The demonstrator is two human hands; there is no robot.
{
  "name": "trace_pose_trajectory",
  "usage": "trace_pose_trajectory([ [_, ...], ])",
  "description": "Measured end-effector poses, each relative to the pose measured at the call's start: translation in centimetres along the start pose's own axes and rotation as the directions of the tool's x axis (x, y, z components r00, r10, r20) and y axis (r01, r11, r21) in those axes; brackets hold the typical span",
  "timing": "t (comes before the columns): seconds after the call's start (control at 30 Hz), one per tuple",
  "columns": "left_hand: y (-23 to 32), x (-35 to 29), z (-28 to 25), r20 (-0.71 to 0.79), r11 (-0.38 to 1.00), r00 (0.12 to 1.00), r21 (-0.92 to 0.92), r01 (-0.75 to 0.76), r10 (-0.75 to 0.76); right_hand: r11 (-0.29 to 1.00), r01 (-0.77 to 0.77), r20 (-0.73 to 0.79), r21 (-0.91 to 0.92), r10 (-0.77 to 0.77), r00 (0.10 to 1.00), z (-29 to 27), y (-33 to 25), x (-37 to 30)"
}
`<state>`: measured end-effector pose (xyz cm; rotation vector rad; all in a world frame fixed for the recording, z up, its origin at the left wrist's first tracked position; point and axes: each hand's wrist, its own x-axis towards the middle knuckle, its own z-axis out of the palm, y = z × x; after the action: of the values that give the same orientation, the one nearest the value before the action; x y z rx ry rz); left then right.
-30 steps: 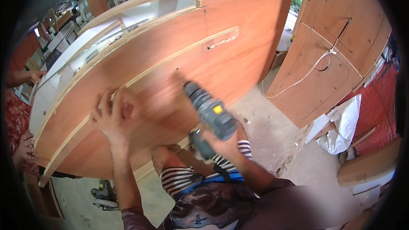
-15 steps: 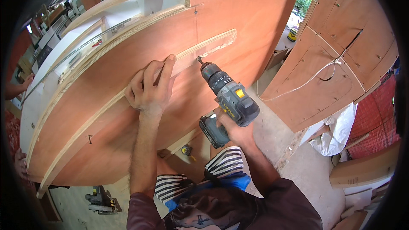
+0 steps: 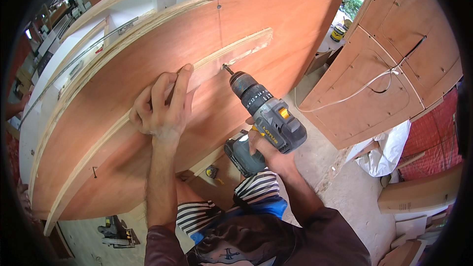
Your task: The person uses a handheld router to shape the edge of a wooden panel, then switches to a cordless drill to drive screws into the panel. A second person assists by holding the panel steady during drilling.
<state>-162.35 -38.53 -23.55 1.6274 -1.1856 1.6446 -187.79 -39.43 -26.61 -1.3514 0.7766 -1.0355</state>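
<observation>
A long, curved wooden strip [image 3: 231, 50] lies along the reddish plywood side [image 3: 276, 15] of a large boat-like hull. My left hand [image 3: 165, 103] grips it near its middle, fingers over the upper edge; the thumb is mostly hidden. In my right hand [image 3: 268, 149] is a grey and black cordless drill [image 3: 268, 113], held by its handle. Its bit points up and left, and the tip meets the strip's face just right of my left hand. A screw [image 3: 94, 171] sticks out of the strip farther down to the left.
Another person's hand [image 3: 22, 103] shows at the far left edge. A circular saw [image 3: 116, 231] and a tape measure [image 3: 212, 171] lie on the floor below the hull. To the right stands another plywood panel [image 3: 364, 79] with a white cord, near white plastic sheeting [image 3: 389, 152] and a cardboard box [image 3: 419, 192].
The view has shifted slightly, so the hull and my left hand appear a little farther left. The drill's body has swung slightly right and down, its bit still at the strip.
</observation>
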Motion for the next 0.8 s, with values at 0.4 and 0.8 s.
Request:
trace_pose_trajectory([
  [0.4,0.5,0.2,-0.3,0.09,0.998,0.995,-0.049,0.041,-0.037,0.758,0.458,0.25,-0.464,-0.384,0.889,-1.6,1.3,0.4],
  [0.8,0.5,0.4,-0.5,0.074,0.993,0.997,-0.119,0.023,-0.014,0.965,0.01,0.143,0.262,-0.049,0.989,-1.6,1.7,-1.0],
])
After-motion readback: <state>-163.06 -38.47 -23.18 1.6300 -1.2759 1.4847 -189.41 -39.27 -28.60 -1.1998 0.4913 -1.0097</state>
